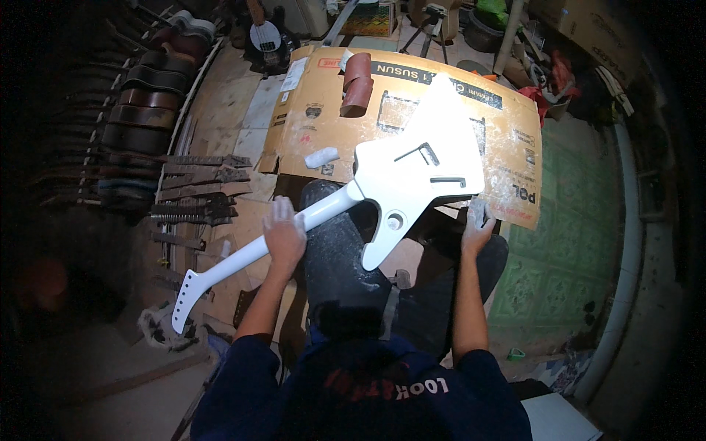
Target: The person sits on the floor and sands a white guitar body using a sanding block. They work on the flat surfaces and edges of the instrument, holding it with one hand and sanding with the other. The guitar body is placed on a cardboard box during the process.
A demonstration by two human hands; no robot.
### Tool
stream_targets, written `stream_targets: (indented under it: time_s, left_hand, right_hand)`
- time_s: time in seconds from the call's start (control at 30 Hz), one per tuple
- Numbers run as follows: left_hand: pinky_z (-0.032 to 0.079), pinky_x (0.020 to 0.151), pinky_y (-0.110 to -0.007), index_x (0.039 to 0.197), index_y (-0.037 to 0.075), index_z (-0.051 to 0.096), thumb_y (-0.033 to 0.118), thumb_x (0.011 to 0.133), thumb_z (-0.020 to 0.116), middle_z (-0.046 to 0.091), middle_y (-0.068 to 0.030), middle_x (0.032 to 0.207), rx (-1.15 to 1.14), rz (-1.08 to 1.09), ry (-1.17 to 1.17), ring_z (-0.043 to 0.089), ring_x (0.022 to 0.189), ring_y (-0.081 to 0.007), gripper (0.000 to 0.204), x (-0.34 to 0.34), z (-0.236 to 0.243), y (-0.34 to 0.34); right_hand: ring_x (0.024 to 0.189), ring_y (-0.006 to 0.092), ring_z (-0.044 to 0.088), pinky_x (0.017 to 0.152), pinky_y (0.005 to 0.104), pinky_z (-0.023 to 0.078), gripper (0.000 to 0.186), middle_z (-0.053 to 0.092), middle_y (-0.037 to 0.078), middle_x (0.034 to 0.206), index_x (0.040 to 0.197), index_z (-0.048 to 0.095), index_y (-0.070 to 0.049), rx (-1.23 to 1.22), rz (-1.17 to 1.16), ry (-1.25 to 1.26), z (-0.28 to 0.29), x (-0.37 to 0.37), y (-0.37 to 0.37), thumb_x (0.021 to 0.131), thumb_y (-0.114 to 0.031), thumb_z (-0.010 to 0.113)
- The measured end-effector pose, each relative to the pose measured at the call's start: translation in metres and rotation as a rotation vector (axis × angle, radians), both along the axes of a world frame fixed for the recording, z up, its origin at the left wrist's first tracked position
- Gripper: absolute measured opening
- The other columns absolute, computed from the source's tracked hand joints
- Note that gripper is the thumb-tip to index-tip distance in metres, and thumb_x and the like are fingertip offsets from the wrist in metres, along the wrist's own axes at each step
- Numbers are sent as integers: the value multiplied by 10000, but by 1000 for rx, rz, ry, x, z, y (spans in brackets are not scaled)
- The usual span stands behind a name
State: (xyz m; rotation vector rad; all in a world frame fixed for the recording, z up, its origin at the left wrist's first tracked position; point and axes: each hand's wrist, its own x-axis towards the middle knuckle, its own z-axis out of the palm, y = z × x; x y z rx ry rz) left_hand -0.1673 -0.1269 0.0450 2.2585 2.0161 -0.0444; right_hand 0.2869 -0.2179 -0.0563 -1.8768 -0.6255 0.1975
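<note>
Both forearms reach out over my dark-trousered knee point(340, 250); my left hand point(284, 237) clenches the neck of one white guitar point(412, 173) lying across my lap; my right hand point(476, 229) presses its lower edge, fingers loosely curled. Beyond lie one flattened cardboard sheet point(507, 140), two brown sanding blocks point(357, 84); several dark necks point(198, 191) sit at my left.

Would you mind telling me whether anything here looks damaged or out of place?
The flattened cardboard under the white guitar is smeared with pale dust and scuffed. The guitar itself looks intact, with the left hand on its neck.
</note>
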Motion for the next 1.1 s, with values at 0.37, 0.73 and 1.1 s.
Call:
stream_targets:
  time_s: [0.37,0.73,1.1]
  left_hand:
    - [223,1230,-560,1549,-6,403,391,974,624,403,-182,1610,11,-110,48,324,1509,-361,733,-57,29,-71]
    - [184,1243,-590,1532,15,450,388,1003,590,381,-187,1625,-22,-101,-9,283,1523,-405,662,-31,23,-72]
    - [340,1173,-542,1298,73,665,203,972,630,575,-143,1477,70,-125,-13,496,1381,-382,353,-57,22,-52]
  right_hand:
    - [1209,271,631,1068,373,478,465,648,199,1319,1305,559,84,9,-13,36,-3,4,-2,935,-125,748]
    - [1203,256,625,1069,376,479,485,645,190,1321,1302,567,73,66,-9,104,-11,6,2,922,-149,773]
    - [1153,241,632,1035,366,485,518,667,173,1246,1273,593,75,64,-46,159,-3,1,4,906,-225,802]
